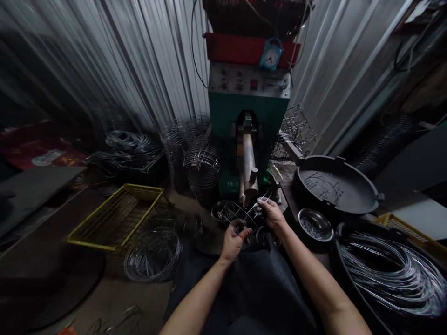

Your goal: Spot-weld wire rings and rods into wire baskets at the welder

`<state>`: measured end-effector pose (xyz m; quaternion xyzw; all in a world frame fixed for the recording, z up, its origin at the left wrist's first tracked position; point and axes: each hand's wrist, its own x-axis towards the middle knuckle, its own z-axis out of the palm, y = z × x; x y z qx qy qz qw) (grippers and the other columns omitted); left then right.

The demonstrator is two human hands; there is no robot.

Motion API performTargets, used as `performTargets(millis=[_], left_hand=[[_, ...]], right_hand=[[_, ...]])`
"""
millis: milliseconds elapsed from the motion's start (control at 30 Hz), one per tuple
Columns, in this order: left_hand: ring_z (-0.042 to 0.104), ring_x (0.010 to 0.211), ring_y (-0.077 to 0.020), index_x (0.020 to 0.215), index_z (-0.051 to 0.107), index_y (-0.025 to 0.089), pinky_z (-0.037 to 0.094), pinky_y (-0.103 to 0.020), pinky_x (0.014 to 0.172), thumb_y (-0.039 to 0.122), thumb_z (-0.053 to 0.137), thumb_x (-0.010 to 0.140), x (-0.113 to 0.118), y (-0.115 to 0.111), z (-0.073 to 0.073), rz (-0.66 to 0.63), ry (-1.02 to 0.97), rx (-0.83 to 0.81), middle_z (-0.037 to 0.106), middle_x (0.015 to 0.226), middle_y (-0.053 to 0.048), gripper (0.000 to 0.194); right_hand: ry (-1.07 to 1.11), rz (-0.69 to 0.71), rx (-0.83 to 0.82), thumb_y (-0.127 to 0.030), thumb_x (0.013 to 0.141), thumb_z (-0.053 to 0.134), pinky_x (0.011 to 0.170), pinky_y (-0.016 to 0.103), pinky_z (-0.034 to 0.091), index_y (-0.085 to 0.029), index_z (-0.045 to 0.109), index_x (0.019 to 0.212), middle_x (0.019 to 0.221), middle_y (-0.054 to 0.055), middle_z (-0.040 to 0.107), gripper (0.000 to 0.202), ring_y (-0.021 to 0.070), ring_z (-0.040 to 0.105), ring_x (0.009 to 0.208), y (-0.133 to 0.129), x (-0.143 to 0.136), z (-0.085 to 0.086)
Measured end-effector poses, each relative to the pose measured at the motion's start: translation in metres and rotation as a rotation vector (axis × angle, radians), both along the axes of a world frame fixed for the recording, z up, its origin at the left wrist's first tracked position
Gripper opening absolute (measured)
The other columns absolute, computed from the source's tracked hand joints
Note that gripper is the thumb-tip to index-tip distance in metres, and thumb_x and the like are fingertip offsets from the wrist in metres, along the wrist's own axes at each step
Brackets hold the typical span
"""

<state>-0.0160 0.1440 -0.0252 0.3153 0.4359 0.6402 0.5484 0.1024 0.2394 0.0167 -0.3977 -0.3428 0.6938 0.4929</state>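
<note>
A green machine (223, 111) stands straight ahead, with a metal arm (249, 160) reaching toward me. Just below the arm's tip, my left hand (234, 239) is closed on a wire frame (250, 215) of thin metal rods. To its right, my right hand (270, 211) pinches the frame's other side, with rod ends sticking out past the fingers. Behind the hands is a metal bowl (223, 210). The fingertips and the frame's lower part are dark and hard to make out.
Wire rings lie in a black tub (340, 279) at the right, near a steel bowl (316, 225) of small parts and a round black tray (335, 181). A yellow basket (98, 209) and a ring pile (152, 255) are at the left. Stacked wire rings (201, 163) stand beside the machine.
</note>
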Motion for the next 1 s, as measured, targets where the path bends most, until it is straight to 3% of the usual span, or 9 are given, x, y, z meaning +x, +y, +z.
performTargets(millis=[600, 1000], left_hand=[[0.048, 0.046, -0.0063, 0.085, 0.05, 0.015, 0.041, -0.019, 0.039, 0.029, 0.073, 0.055, 0.0, 0.012, 0.002, 0.042, -0.066, 0.002, 0.051, 0.066, 0.005, 0.04], [0.046, 0.043, -0.0061, 0.08, 0.052, 0.016, 0.04, -0.02, 0.039, 0.027, 0.072, 0.057, -0.003, 0.012, 0.013, -0.018, -0.074, -0.041, 0.052, 0.062, 0.005, 0.033]], right_hand=[[0.023, 0.028, -0.003, -0.024, 0.051, 0.075, 0.038, 0.017, 0.036, -0.017, 0.052, 0.064, 0.052, -0.004, 0.053, 0.027, 0.0067, 0.045, 0.043, 0.015, -0.006, 0.004], [-0.006, -0.013, -0.007, -0.025, 0.053, 0.074, 0.037, 0.017, 0.04, -0.017, 0.051, 0.062, 0.051, -0.003, 0.055, 0.026, 0.0072, 0.047, 0.043, 0.018, -0.007, -0.003]])
